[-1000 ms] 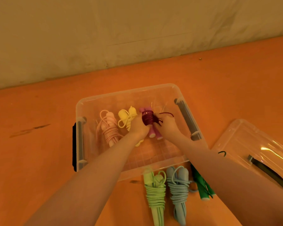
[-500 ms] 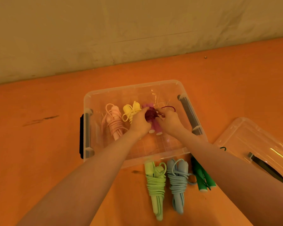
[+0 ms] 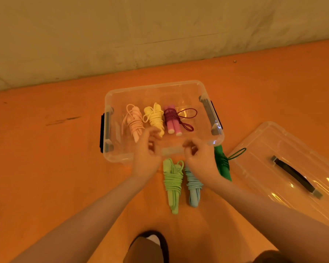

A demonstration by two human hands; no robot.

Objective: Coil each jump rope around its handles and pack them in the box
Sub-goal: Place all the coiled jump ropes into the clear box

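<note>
Orange floor (image 3: pixel 46 168) ran up to a pale wall (image 3: pixel 122 35) at the far side. Head view: clear box (image 3: pixel 216 141) sat open on the floor, long edge toward the person, grey latches on both short ends. Inside, three coiled ropes lay side by side against the left and middle: pink rope (image 3: pixel 134 121), yellow rope (image 3: pixel 155 117), maroon rope (image 3: pixel 172 118), the last with two loose loops trailing right. Bare box floor remained right of the maroon rope and along the near wall.

Left hand (image 3: pixel 146 156) and right hand (image 3: pixel 199 158) hovered over the near rim, fingers loosely curled, gripping nothing; both were motion-blurred. Outside the box, just before its near wall, lay light green rope (image 3: pixel 172 184), blue rope (image 3: pixel 193 186) and dark green rope (image 3: pixel 222 164), all coiled, the dark green one partly hidden by the right wrist. Box lid (image 3: pixel 273 149) rested flat to the right, its edge just beside the dark green rope.

Versus 0.5 s earlier: both hands had released the maroon rope and drawn back from mid-box to the near rim; the maroon rope now lay free in the box. Other ropes unchanged.
</note>
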